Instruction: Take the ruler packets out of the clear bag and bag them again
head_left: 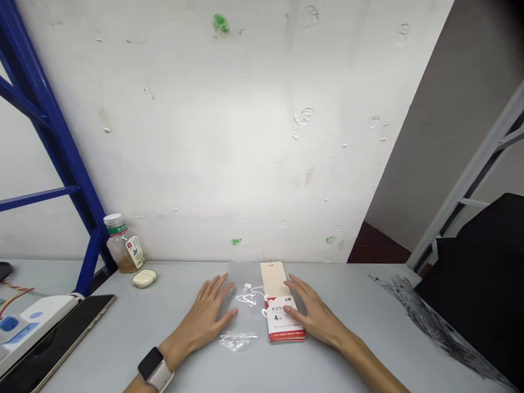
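Smartwatch (151,364), L hand (208,312) at clr bag (248,321), R hand (314,312) at pkt (282,327), fingers spread both

On your table (204,376), the bag (245,322) lies centrally, with the packet (286,327) at its three o'clock. Your left hand (207,312) is at the bag's nine, your right hand (314,312) at the packet's three. The jar (125,248) stands at the bag's ten, with the small case (144,278) at the jar's five.

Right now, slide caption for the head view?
Left hand at a clear pouch, right hand at a red-and-white packet, gray table below.
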A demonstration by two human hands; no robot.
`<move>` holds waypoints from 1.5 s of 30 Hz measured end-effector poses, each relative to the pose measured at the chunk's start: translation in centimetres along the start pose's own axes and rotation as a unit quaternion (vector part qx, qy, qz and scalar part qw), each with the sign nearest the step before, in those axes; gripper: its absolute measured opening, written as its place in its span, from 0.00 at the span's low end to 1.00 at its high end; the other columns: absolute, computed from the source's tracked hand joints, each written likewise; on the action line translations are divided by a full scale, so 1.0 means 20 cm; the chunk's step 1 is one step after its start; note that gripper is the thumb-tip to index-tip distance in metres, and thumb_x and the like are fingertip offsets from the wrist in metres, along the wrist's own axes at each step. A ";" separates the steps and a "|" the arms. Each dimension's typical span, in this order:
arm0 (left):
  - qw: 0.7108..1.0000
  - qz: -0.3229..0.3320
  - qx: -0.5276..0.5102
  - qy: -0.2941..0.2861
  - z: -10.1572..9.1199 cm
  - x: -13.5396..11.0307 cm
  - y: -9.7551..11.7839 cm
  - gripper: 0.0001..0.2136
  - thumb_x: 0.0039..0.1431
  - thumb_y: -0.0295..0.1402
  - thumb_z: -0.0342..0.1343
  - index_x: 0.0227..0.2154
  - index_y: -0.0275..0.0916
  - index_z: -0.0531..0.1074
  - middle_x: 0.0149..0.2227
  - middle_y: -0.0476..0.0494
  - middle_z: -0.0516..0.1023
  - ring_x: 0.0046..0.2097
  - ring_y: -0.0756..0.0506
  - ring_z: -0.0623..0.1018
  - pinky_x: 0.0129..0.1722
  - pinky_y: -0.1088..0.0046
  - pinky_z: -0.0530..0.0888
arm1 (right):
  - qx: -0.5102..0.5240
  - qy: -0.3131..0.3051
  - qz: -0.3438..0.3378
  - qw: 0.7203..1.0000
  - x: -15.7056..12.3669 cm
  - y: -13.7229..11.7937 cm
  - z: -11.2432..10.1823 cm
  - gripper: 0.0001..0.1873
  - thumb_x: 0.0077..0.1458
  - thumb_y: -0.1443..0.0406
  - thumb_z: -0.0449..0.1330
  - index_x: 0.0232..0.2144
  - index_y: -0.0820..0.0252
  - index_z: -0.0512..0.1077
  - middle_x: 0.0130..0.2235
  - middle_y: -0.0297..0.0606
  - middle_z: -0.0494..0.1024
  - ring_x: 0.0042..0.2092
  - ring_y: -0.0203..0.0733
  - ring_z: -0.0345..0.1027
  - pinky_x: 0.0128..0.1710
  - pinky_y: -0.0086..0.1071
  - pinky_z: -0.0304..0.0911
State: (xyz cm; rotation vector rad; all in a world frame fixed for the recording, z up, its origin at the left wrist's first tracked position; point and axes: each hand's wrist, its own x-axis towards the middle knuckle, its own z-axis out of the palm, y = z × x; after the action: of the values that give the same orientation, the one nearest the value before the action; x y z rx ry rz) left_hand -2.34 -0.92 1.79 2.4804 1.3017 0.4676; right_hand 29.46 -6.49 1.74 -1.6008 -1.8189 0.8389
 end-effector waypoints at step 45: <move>0.983 -0.005 0.173 -0.061 0.04 0.02 -0.02 0.34 0.64 0.58 0.37 0.68 0.49 0.43 0.70 0.45 0.43 0.69 0.34 0.46 0.65 0.46 0.48 | -0.214 -0.122 -0.036 0.968 0.02 -0.03 0.04 0.40 0.59 0.40 0.43 0.68 0.44 0.41 0.71 0.26 0.31 0.71 0.50 0.21 0.67 0.53 0.17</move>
State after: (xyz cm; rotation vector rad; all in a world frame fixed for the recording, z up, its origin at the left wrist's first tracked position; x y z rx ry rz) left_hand -2.17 -0.46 0.87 2.7264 1.4484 0.0862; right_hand 28.51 -6.26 1.65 -1.7314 -2.3457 0.6619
